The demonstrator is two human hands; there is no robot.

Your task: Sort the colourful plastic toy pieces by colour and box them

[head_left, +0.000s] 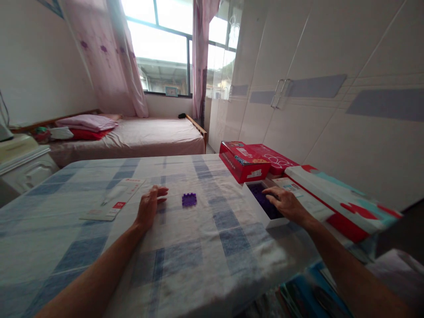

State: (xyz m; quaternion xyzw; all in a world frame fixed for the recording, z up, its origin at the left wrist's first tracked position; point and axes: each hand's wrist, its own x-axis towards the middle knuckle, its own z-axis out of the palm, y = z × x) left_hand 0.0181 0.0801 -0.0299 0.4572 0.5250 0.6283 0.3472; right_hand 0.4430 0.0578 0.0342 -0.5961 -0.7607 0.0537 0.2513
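A square purple plastic piece with notched edges [189, 199] lies flat on the tablecloth. My left hand [150, 204] rests on its side to the left of that piece, not touching it, with fingers loosely bent and apart and nothing in them. At the right stands a white open-topped box [270, 222] holding dark purple pieces [261, 198], too dark to separate. My right hand [281, 201] reaches over the box's right wall, fingers extended in among the contents. Nothing shows between those fingers, though their tips are partly hidden.
A checked cloth [198, 260] covers the table. Left of my left hand lies a flat printed card or envelope [114, 201]. Red boxes [243, 161] stand behind the white box, and a large red-and-white carton [341, 198] lies to its right. A bed [155, 137] is beyond the table.
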